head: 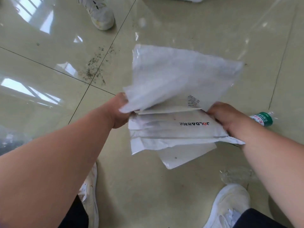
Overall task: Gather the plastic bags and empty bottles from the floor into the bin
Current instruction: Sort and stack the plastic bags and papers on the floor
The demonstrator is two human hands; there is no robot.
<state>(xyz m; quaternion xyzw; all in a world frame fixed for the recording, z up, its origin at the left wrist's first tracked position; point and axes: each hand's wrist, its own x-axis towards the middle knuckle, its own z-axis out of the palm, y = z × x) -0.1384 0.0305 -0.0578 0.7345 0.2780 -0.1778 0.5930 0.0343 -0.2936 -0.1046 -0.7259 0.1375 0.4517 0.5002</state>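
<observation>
Glossy cream floor tiles [49,51] with dark grout lines mirror bright windows at the left, and a patch of dark grit [93,68] sits near a tile joint. Another person's white shoe [100,14] stands at the top. The left hand [119,112] is pinched onto the left edge of a stack of white plastic bags [174,127], held above the floor between both arms, the top translucent bag [177,76] flaring upward. The right hand [225,117] is clamped on the stack's right edge. Just beyond it a green-labelled bottle [261,119] lies on the tiles; a clear crushed bottle [236,175] lies near the wearer's right shoe [230,206]. Open floor stretches right and above.
</observation>
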